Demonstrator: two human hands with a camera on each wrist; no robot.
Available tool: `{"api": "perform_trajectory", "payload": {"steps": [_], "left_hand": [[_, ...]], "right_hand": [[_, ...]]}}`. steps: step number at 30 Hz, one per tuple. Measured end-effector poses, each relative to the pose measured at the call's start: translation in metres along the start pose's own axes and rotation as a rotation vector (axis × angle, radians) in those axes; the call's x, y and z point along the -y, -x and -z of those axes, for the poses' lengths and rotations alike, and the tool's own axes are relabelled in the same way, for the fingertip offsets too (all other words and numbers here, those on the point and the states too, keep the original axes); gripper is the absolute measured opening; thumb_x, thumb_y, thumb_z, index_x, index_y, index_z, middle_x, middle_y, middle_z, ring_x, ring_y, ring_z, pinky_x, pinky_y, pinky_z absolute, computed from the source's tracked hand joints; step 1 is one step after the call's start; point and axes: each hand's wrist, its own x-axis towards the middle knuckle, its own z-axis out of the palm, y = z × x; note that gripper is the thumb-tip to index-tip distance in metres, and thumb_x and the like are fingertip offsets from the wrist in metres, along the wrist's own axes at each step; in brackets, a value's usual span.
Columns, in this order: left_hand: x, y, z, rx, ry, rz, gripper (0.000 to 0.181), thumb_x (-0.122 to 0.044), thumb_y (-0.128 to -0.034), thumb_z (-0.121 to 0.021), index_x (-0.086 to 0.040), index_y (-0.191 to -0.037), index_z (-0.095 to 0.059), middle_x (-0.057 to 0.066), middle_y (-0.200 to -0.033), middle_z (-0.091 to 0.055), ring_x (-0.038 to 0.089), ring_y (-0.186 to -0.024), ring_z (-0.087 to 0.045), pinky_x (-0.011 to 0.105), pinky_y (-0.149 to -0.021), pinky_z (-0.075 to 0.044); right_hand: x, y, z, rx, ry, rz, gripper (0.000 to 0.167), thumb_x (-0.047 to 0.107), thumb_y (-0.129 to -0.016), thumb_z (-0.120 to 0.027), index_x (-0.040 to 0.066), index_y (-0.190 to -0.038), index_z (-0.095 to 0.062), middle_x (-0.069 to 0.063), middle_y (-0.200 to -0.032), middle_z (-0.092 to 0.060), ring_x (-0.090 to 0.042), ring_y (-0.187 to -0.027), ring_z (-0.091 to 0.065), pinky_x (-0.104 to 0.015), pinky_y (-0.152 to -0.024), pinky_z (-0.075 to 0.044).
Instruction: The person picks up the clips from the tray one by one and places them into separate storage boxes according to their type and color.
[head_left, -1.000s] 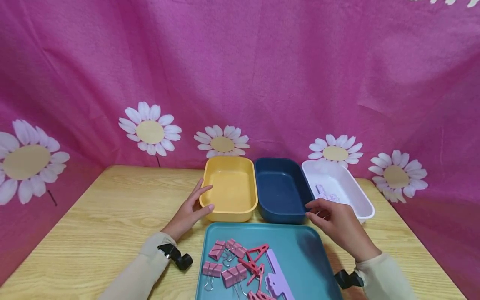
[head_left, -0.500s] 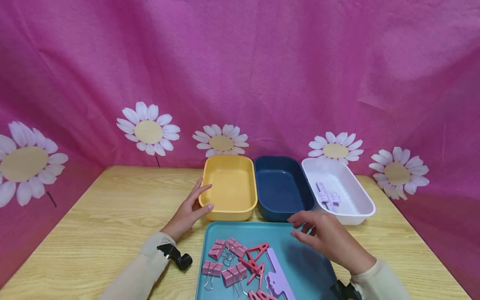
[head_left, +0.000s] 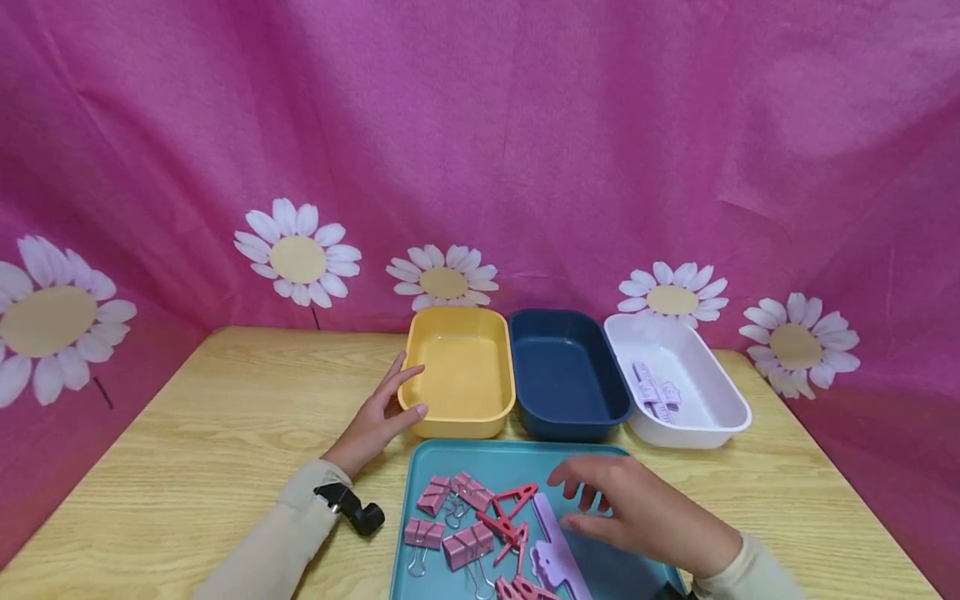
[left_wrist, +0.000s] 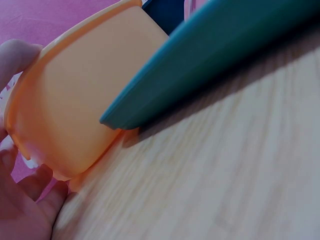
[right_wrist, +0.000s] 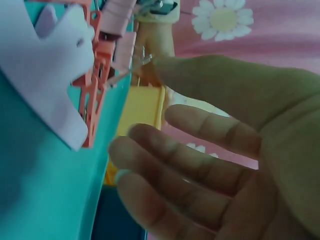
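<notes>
My left hand (head_left: 375, 425) rests at the left side of the yellow bin (head_left: 457, 427), fingers loosely spread and touching its rim. In the left wrist view, the fingers (left_wrist: 37, 182) lie beside that bin's wall (left_wrist: 90, 90). My right hand (head_left: 637, 512) hovers over the right part of the teal tray (head_left: 517, 454), its fingers relaxed and holding nothing. Just left of it lies a purple flower-edged clip (head_left: 557, 550), also large in the right wrist view. Red clothespins (head_left: 501, 527) and pink binder clips (head_left: 468, 547) lie left of the purple clip.
Behind the tray, a navy bin (head_left: 566, 429) stands between the yellow bin and a white bin (head_left: 693, 437). Purple clips (head_left: 656, 392) lie in the white bin. A pink daisy-print cloth (head_left: 555, 167) hangs behind the wooden table (head_left: 195, 467).
My right hand has moved from between the navy and white bins, down and left over the tray toward the purple clip. The left hand has stayed at the yellow bin.
</notes>
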Motion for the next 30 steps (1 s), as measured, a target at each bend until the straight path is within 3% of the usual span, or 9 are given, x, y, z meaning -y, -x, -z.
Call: {"api": "perform_trajectory", "payload": {"steps": [5,19,30], "left_hand": [[0.001,-0.001,0.000,0.002,0.002,-0.017,0.061,-0.022,-0.0946,-0.063,-0.018,-0.149,-0.036,0.000,-0.163,0.001,0.027,-0.146,-0.015,0.042,-0.114,-0.024],[0.002,0.001,0.000,0.001,0.007,-0.019,0.061,-0.021,-0.0946,-0.063,-0.017,-0.149,-0.036,-0.001,-0.162,0.001,0.028,-0.146,-0.015,0.043,-0.115,-0.024],[-0.001,0.001,-0.001,-0.002,0.004,-0.011,0.060,-0.020,-0.0947,-0.063,-0.016,-0.149,-0.037,-0.001,-0.163,-0.001,0.029,-0.146,-0.017,0.043,-0.114,-0.024]], "right_hand": [[0.007,-0.002,-0.009,0.112,-0.019,-0.012,0.028,0.029,-0.085,-0.075,0.019,-0.109,-0.064,0.012,-0.093,-0.064,-0.001,-0.080,-0.059,-0.021,-0.066,-0.055],[0.021,-0.004,-0.033,0.227,0.061,-0.131,0.024,0.039,-0.081,-0.076,0.031,-0.098,-0.061,0.019,-0.077,-0.055,0.000,-0.068,-0.052,-0.019,-0.058,-0.047],[0.020,-0.005,-0.042,0.219,0.186,-0.116,0.024,0.039,-0.081,-0.076,0.027,-0.093,-0.059,0.016,-0.077,-0.049,-0.001,-0.065,-0.047,-0.021,-0.057,-0.042]]}}
